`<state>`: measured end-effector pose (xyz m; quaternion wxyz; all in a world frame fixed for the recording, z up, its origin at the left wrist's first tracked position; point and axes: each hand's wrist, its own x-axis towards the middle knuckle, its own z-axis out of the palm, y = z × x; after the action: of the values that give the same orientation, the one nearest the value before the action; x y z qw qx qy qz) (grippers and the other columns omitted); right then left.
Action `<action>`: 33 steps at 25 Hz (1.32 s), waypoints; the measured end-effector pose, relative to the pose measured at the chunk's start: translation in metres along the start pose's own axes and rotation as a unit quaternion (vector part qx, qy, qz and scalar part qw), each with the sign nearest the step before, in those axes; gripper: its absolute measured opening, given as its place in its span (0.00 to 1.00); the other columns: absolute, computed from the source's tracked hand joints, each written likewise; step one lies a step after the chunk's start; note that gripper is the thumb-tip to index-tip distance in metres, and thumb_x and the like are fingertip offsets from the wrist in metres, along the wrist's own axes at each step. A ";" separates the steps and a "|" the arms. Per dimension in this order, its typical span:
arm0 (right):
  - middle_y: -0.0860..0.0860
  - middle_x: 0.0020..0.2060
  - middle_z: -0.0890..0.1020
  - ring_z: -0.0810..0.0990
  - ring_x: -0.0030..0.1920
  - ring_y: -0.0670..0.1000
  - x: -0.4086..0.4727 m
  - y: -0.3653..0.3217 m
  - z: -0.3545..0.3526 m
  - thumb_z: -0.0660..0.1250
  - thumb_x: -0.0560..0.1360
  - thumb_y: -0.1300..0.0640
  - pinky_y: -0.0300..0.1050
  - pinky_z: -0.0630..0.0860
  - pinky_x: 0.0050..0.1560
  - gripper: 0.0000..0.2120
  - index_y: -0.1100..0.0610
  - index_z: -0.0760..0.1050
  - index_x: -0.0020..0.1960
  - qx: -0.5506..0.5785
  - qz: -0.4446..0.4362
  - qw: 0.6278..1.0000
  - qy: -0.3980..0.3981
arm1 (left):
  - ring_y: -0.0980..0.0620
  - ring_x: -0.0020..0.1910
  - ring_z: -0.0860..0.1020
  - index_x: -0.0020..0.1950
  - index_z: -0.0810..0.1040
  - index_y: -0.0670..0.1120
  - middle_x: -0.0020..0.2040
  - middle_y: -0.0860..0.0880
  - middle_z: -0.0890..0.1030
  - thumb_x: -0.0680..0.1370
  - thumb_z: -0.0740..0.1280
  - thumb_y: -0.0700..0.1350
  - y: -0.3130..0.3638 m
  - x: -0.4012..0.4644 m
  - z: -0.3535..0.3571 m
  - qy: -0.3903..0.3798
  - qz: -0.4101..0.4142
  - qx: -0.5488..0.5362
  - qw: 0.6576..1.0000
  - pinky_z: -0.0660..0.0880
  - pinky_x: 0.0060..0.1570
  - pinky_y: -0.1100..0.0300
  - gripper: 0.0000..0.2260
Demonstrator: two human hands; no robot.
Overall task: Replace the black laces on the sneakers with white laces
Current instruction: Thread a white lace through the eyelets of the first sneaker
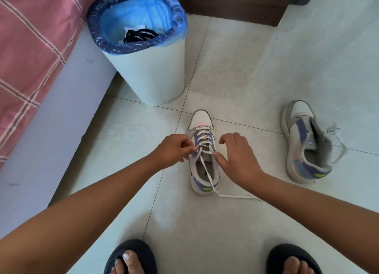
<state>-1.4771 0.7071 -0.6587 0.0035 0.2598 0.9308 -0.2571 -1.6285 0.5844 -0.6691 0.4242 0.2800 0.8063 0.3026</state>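
On the tiled floor [235,72], my left hand [174,148] pinches the white lace [207,171] at the near sneaker [203,150]; my right hand [235,156] presses it, fingers loosely bent.

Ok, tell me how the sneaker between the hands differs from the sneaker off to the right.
The near sneaker stands upright; the far sneaker lies tipped on its side. The near one has its white lace crossed through the eyelets, with the left hand pinching it and the right hand touching the shoe. The far one's lace hangs loose and nobody touches it. Both share white, purple and pink panels.
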 end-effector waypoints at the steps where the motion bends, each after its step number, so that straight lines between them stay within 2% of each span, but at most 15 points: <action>1: 0.53 0.43 0.76 0.75 0.44 0.57 -0.003 -0.006 0.000 0.68 0.74 0.55 0.49 0.71 0.42 0.09 0.59 0.73 0.51 -0.043 -0.048 0.997 0.049 | 0.54 0.35 0.79 0.43 0.77 0.44 0.37 0.49 0.80 0.76 0.69 0.43 0.000 0.000 0.001 -0.004 0.001 0.009 1.000 0.76 0.34 0.65 0.04; 2: 0.54 0.43 0.77 0.77 0.44 0.57 -0.005 -0.012 0.000 0.66 0.76 0.54 0.49 0.72 0.42 0.09 0.59 0.73 0.51 -0.054 -0.058 0.996 0.034 | 0.54 0.35 0.78 0.42 0.76 0.45 0.37 0.49 0.80 0.76 0.69 0.43 0.001 -0.001 0.003 -0.003 0.007 0.014 1.000 0.76 0.34 0.64 0.04; 4: 0.52 0.44 0.80 0.78 0.45 0.56 -0.007 -0.024 0.001 0.59 0.79 0.50 0.47 0.71 0.42 0.11 0.57 0.73 0.52 -0.013 0.018 0.996 -0.092 | 0.53 0.36 0.76 0.40 0.75 0.46 0.35 0.51 0.78 0.75 0.68 0.42 0.004 -0.001 0.006 0.021 0.026 0.048 0.998 0.74 0.37 0.60 0.05; 5: 0.52 0.44 0.80 0.78 0.45 0.55 -0.006 -0.026 0.005 0.58 0.79 0.49 0.45 0.71 0.41 0.12 0.56 0.73 0.51 -0.003 0.061 0.986 -0.158 | 0.52 0.36 0.74 0.40 0.73 0.46 0.35 0.51 0.77 0.75 0.67 0.42 0.007 -0.002 0.008 0.039 0.047 0.096 0.994 0.73 0.39 0.58 0.05; 7: 0.53 0.42 0.80 0.78 0.43 0.54 -0.001 -0.025 0.011 0.59 0.78 0.49 0.44 0.71 0.39 0.11 0.55 0.74 0.46 0.026 0.093 0.975 -0.199 | 0.49 0.37 0.72 0.42 0.68 0.46 0.38 0.50 0.75 0.76 0.64 0.43 0.013 -0.007 0.015 0.072 0.088 0.217 0.970 0.70 0.39 0.55 0.06; 8: 0.53 0.41 0.80 0.78 0.43 0.54 0.002 -0.025 0.012 0.60 0.78 0.51 0.44 0.71 0.39 0.10 0.55 0.75 0.43 0.049 0.099 0.973 -0.201 | 0.47 0.38 0.72 0.43 0.67 0.45 0.39 0.49 0.74 0.77 0.63 0.44 0.015 -0.009 0.020 0.091 0.091 0.243 0.961 0.69 0.39 0.55 0.06; 10: 0.55 0.40 0.81 0.79 0.43 0.55 0.005 -0.022 0.014 0.61 0.77 0.54 0.45 0.71 0.40 0.10 0.56 0.75 0.40 0.082 0.101 0.970 -0.207 | 0.47 0.39 0.73 0.43 0.66 0.45 0.39 0.49 0.75 0.77 0.62 0.44 0.016 -0.014 0.028 0.131 0.040 0.198 0.971 0.68 0.38 0.55 0.06; 13: 0.55 0.44 0.81 0.78 0.46 0.57 0.004 -0.021 0.016 0.58 0.77 0.55 0.44 0.68 0.38 0.09 0.57 0.75 0.45 0.031 0.085 0.977 -0.193 | 0.49 0.39 0.73 0.44 0.68 0.44 0.38 0.51 0.74 0.77 0.62 0.46 0.017 -0.014 0.034 0.158 -0.022 0.154 0.975 0.67 0.37 0.57 0.06; 15: 0.55 0.47 0.81 0.78 0.47 0.57 0.003 -0.022 0.019 0.57 0.79 0.52 0.43 0.68 0.39 0.10 0.56 0.74 0.50 0.007 0.064 0.984 -0.165 | 0.49 0.39 0.73 0.45 0.68 0.45 0.39 0.50 0.75 0.78 0.61 0.46 0.015 -0.013 0.035 0.139 -0.014 0.144 0.980 0.68 0.39 0.56 0.06; 17: 0.54 0.47 0.81 0.79 0.48 0.57 0.004 -0.024 0.021 0.56 0.79 0.50 0.44 0.69 0.39 0.11 0.55 0.74 0.53 0.005 0.048 0.989 -0.141 | 0.49 0.39 0.74 0.44 0.70 0.46 0.37 0.50 0.76 0.79 0.61 0.47 0.010 -0.012 0.032 0.110 -0.020 0.058 0.992 0.72 0.42 0.52 0.06; 20: 0.53 0.44 0.81 0.78 0.46 0.56 0.011 -0.024 0.022 0.56 0.79 0.52 0.43 0.65 0.37 0.11 0.55 0.75 0.49 0.024 0.059 0.991 -0.119 | 0.49 0.39 0.76 0.42 0.72 0.48 0.37 0.50 0.77 0.79 0.63 0.47 0.002 -0.013 0.028 0.077 -0.044 -0.032 0.996 0.76 0.45 0.51 0.06; 24: 0.53 0.46 0.81 0.78 0.46 0.56 0.010 -0.025 0.026 0.55 0.79 0.53 0.43 0.64 0.38 0.12 0.55 0.76 0.51 0.014 0.060 0.993 -0.103 | 0.48 0.39 0.77 0.43 0.72 0.45 0.37 0.50 0.77 0.78 0.64 0.45 0.007 -0.013 0.025 0.080 -0.008 0.024 0.996 0.75 0.43 0.52 0.06; 27: 0.53 0.48 0.81 0.78 0.48 0.56 0.009 -0.025 0.028 0.55 0.79 0.53 0.43 0.64 0.39 0.11 0.55 0.75 0.53 -0.019 0.047 0.992 -0.112 | 0.42 0.44 0.76 0.50 0.69 0.43 0.44 0.45 0.77 0.80 0.59 0.45 0.020 -0.014 0.032 0.096 0.029 0.208 0.973 0.68 0.39 0.54 0.06; 31: 0.55 0.49 0.80 0.78 0.49 0.57 0.010 -0.026 0.030 0.53 0.79 0.54 0.44 0.66 0.40 0.12 0.57 0.74 0.53 -0.014 0.069 0.990 -0.119 | 0.44 0.41 0.72 0.47 0.64 0.42 0.45 0.44 0.75 0.78 0.58 0.45 0.029 -0.011 0.035 0.111 -0.079 0.156 0.978 0.64 0.38 0.57 0.07; 33: 0.55 0.50 0.80 0.78 0.49 0.57 0.008 -0.026 0.031 0.53 0.80 0.54 0.44 0.66 0.40 0.12 0.57 0.73 0.55 -0.003 0.077 0.990 -0.122 | 0.45 0.41 0.71 0.46 0.65 0.43 0.43 0.46 0.73 0.78 0.58 0.45 0.031 -0.010 0.035 0.102 -0.093 0.167 0.976 0.64 0.38 0.58 0.06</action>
<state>-1.5009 0.6772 -0.6738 0.1371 0.2973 0.9015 -0.2830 -1.5876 0.6067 -0.6582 0.3130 0.2389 0.9069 0.1498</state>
